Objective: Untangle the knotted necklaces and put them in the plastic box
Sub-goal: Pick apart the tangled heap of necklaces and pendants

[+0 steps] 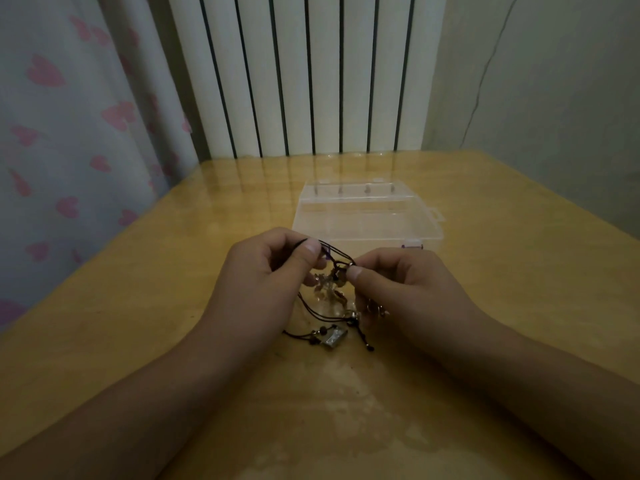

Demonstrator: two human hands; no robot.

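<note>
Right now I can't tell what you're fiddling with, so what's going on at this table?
A person is picking apart knotted necklaces above the table. The left hand pinches the dark cords, the right hand pinches the knot, and pendants trail onto the table. The plastic box sits just behind the hands with no necklace in it.

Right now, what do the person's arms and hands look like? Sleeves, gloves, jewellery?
Both forearms are bare up to the frame edge, with no sleeve in view. Left hand and right hand are ungloved, with no ring, watch or bracelet visible. Fingernails look short and unpainted.
</note>
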